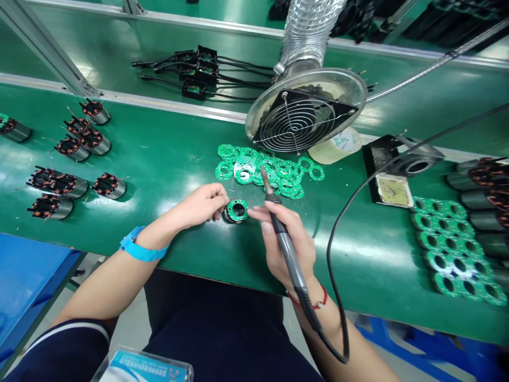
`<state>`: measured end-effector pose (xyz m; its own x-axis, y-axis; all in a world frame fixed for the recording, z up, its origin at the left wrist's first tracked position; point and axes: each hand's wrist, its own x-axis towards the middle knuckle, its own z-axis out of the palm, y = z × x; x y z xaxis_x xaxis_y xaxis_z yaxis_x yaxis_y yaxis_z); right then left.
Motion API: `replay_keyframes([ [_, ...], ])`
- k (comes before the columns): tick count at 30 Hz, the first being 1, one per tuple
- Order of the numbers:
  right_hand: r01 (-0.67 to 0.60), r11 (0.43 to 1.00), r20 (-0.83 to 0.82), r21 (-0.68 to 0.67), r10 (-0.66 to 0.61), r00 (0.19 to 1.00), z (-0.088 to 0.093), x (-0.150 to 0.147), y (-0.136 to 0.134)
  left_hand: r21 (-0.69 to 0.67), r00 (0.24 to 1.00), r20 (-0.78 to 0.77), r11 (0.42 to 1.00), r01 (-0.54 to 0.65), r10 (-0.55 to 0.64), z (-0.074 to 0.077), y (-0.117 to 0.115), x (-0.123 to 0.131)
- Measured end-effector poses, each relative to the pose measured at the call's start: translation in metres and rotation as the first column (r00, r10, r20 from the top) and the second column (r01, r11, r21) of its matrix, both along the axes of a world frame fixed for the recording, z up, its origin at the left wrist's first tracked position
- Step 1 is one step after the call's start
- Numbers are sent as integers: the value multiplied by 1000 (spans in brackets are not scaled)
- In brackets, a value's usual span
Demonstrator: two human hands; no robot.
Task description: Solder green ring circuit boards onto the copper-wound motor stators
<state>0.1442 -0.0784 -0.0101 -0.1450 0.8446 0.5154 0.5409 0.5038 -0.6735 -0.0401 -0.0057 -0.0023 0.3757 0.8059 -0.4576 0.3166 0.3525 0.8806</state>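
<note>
- Ring PCB [231, 208] is sitting atop the stator [228, 217], btwn fingertips of your L hand [207, 204] & R hand [301, 243]; axis is standing approx. upright.
- L fingers are bunching at its L edge; can't tell if pinching anything.
- R fingers are gripping the soldering iron [290, 257]; tip's pointing away, beyond fingers.

Bench top [178, 154]: smooth, glossy. At one o'clock, we note a duct [312, 32], ribbed, shiny, metallic-looking, and a fan guard [294, 126] of bright metal wire; at nine, metal-cased coils [110, 185]; at five, a soldering iron [290, 257], smooth, plastic-looking grip; at eight, a sleeve [69, 347], matt cloth.
</note>
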Motion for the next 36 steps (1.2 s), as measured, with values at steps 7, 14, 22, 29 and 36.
replay_keyframes([
  [7,68,998,-286,-1,-66,956,-8,4,-13,56,1000,10,998,-21,21,0,0,1],
  [14,55,995,-341,-89,-82,936,-11,3,-18,55,1000,2,998,-18,18,-1,1,2],
  [22,23,1000,-138,5,-23,990,-5,1,-17,-8,999,-3,999,-46,46,5,2,5],
  [29,-53,995,-3,83,53,999,-2,-2,-20,-52,998,-7,997,-55,55,6,4,6],
  [36,37,996,-121,82,-27,992,-13,1,-19,-57,1000,8,998,-28,29,3,6,5],
])
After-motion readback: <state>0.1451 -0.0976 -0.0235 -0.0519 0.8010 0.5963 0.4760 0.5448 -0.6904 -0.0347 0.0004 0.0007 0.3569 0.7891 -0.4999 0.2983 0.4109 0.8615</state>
